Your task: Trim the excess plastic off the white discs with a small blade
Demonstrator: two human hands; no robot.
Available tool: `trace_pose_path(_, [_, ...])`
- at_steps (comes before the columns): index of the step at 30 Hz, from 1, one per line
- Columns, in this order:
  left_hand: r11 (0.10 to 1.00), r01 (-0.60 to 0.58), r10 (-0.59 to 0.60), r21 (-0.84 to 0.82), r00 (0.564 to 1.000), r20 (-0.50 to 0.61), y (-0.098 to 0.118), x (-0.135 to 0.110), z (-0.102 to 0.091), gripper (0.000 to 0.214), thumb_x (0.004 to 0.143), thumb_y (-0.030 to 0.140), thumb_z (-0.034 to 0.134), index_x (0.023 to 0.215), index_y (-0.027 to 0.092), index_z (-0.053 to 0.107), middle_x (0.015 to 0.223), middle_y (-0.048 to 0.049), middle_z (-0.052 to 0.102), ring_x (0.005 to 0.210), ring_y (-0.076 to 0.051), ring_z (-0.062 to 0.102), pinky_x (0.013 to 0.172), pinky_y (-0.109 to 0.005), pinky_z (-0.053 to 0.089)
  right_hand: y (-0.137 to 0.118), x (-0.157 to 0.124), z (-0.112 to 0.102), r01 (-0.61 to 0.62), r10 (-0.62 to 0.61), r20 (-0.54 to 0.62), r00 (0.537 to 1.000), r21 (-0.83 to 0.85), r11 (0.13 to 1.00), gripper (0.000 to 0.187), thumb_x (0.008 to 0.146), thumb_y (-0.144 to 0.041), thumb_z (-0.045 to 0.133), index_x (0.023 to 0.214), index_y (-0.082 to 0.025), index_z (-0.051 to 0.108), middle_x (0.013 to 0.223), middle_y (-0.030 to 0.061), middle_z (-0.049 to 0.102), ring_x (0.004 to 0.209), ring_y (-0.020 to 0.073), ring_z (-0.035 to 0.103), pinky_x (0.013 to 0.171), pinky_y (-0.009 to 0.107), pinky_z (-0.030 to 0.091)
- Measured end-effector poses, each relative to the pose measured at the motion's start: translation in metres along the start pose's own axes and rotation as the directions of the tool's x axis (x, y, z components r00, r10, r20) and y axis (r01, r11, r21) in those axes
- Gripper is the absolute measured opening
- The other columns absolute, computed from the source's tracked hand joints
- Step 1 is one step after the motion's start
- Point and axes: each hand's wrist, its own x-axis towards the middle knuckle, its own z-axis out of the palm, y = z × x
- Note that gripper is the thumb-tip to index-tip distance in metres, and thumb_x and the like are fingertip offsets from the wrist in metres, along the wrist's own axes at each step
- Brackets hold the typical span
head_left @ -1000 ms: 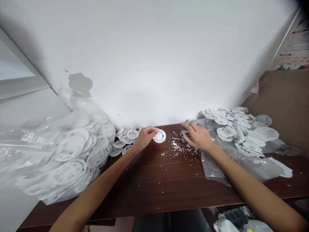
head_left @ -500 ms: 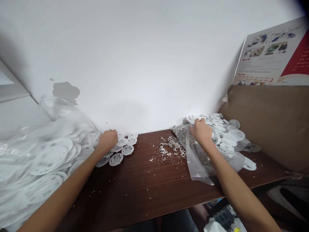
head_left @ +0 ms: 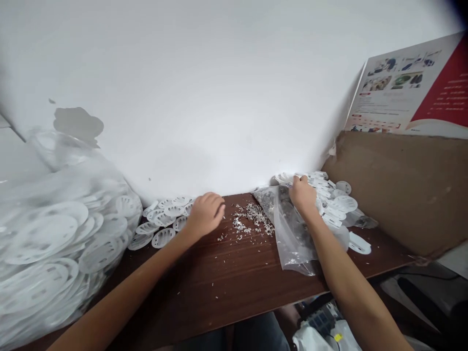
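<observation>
My left hand (head_left: 206,212) rests on the brown table (head_left: 226,282) with its fingers curled under, just right of several loose white slotted discs (head_left: 164,222). What it holds, if anything, is hidden. A scatter of small metal bits (head_left: 252,217) lies just right of it. My right hand (head_left: 302,195) reaches over a clear plastic bag (head_left: 292,239) into a heap of white plastic pieces (head_left: 334,200) by the wall. Its fingers are bent onto the pieces.
A large clear bag full of white discs (head_left: 54,234) fills the left side. A brown cardboard box (head_left: 402,185) stands at the right, with a printed poster (head_left: 413,83) above it. The white wall closes the table's far edge. Bags and a device lie below the table's near edge.
My left hand has come back from the disc heap at the left to the table's middle, near the metal bits. My right hand has stayed on the white pieces. The view shifted rightward.
</observation>
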Motion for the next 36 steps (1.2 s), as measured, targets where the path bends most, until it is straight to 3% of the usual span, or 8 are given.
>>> trace_pose_path(6, [0.978,-0.143,0.139,-0.153,0.990,-0.033,0.038,0.000,0.036,0.022,0.098,0.025,0.053,0.112,0.018,0.068,0.112,-0.0101,0.073,0.119,-0.028,0.062,0.098,-0.048,0.048,0.005,-0.004,0.002,-0.002,0.008,-0.131,0.991,0.047,0.999,0.043,0.108,-0.031,0.032,0.134,-0.016,0.062,0.120,0.0191,0.058,0.087,0.0252,0.067,0.072,0.035,0.045])
trace_pose_path(13, [0.840,0.178,-0.200,-0.513,0.980,0.013,0.026,0.005,0.027,0.027,0.104,0.035,0.049,0.123,0.022,0.062,0.124,-0.0090,0.070,0.119,-0.024,0.063,0.103,-0.048,0.050,-0.016,-0.014,-0.021,0.099,0.048,-0.364,0.930,0.374,0.922,0.043,0.107,-0.042,0.034,0.116,-0.015,0.067,0.111,0.0169,0.066,0.093,0.0273,0.061,0.075,0.036,0.042])
trace_pose_path(16, [0.668,0.301,-0.362,-0.680,0.931,0.057,0.019,0.002,0.031,0.035,0.104,0.043,0.049,0.131,0.022,0.058,0.131,-0.0104,0.068,0.120,-0.023,0.064,0.105,-0.045,0.050,-0.038,-0.028,-0.024,0.218,-0.040,-0.272,0.961,0.665,0.714,0.036,0.105,-0.044,0.040,0.102,-0.018,0.065,0.098,0.0112,0.069,0.089,0.0249,0.061,0.077,0.036,0.045])
trace_pose_path(18, [0.530,0.336,-0.393,-0.779,0.911,0.125,0.014,0.001,0.035,0.039,0.105,0.048,0.047,0.133,0.023,0.057,0.130,-0.0108,0.069,0.112,-0.022,0.068,0.100,-0.042,0.053,-0.055,-0.041,-0.022,0.168,-0.184,-0.081,0.980,0.832,0.529,0.035,0.104,-0.047,0.043,0.095,-0.020,0.063,0.090,0.0079,0.068,0.079,0.0223,0.060,0.071,0.034,0.045])
trace_pose_path(20, [0.401,0.369,-0.379,-0.839,0.900,0.215,0.009,-0.001,0.041,0.044,0.105,0.052,0.044,0.133,0.022,0.058,0.125,-0.0115,0.071,0.101,-0.021,0.072,0.092,-0.038,0.055,-0.069,-0.052,-0.019,0.061,-0.344,0.097,0.934,0.904,0.422,0.035,0.101,-0.050,0.047,0.092,-0.021,0.064,0.086,0.0066,0.069,0.071,0.0202,0.058,0.064,0.033,0.045])
trace_pose_path(25, [0.193,0.397,-0.321,-0.897,0.890,0.325,0.001,-0.002,0.049,0.050,0.101,0.057,0.051,0.131,0.018,0.063,0.119,-0.0137,0.073,0.090,-0.020,0.073,0.079,-0.033,0.055,-0.084,-0.065,-0.016,0.191,-0.518,0.064,0.853,0.885,0.424,0.028,0.096,-0.047,0.059,0.089,-0.021,0.067,0.090,0.0070,0.073,0.079,0.0216,0.062,0.073,0.036,0.047])
trace_pose_path(31, [0.238,0.397,-0.264,-0.887,0.905,0.334,0.006,-0.001,0.049,0.045,0.087,0.045,0.076,0.119,0.014,0.069,0.111,-0.0118,0.075,0.093,-0.020,0.071,0.076,-0.028,0.054,-0.088,-0.077,-0.023,0.322,-0.624,-0.021,0.781,0.870,0.373,0.022,0.098,-0.039,0.056,0.103,-0.025,0.072,0.100,0.0061,0.077,0.086,0.0229,0.069,0.077,0.037,0.052])
trace_pose_path(36, [0.187,0.429,-0.398,-0.884,0.855,0.331,0.000,-0.001,0.059,0.042,0.090,0.045,0.071,0.118,0.014,0.070,0.108,-0.0113,0.076,0.089,-0.021,0.072,0.074,-0.029,0.055,-0.081,-0.074,-0.019,0.431,-0.572,-0.095,0.814,0.761,0.486,0.027,0.101,-0.035,0.052,0.116,-0.023,0.071,0.108,0.0099,0.076,0.095,0.0272,0.070,0.082,0.042,0.053])
